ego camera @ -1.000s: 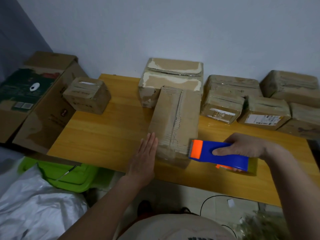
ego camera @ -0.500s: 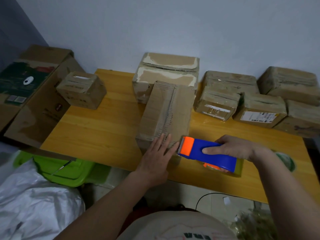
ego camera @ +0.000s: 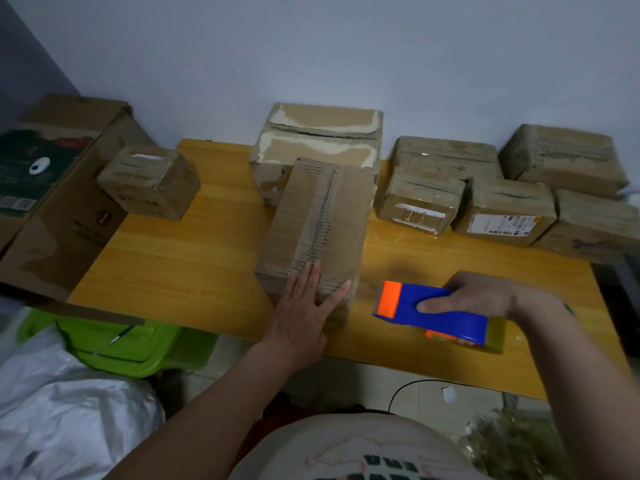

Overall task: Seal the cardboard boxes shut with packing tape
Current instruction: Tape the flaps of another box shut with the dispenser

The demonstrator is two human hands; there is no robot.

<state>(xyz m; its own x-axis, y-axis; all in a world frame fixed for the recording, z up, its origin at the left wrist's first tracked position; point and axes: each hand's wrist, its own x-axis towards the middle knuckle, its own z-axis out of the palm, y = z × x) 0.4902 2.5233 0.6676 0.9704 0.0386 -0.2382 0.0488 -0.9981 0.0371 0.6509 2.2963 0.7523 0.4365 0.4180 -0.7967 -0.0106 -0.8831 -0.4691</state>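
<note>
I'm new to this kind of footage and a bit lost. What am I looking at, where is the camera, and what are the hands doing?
There is no machine here: a person works with bare hands. The single picture comes from a camera worn on the head, looking forward and down, so both arms reach in from below. On the wooden table lies a long cardboard box with its centre seam facing up. The left hand lies flat, fingers straight, on the box's near end. The right hand grips a blue and orange tape dispenser, just right of the box and not touching it. More boxes stand along the wall.
</note>
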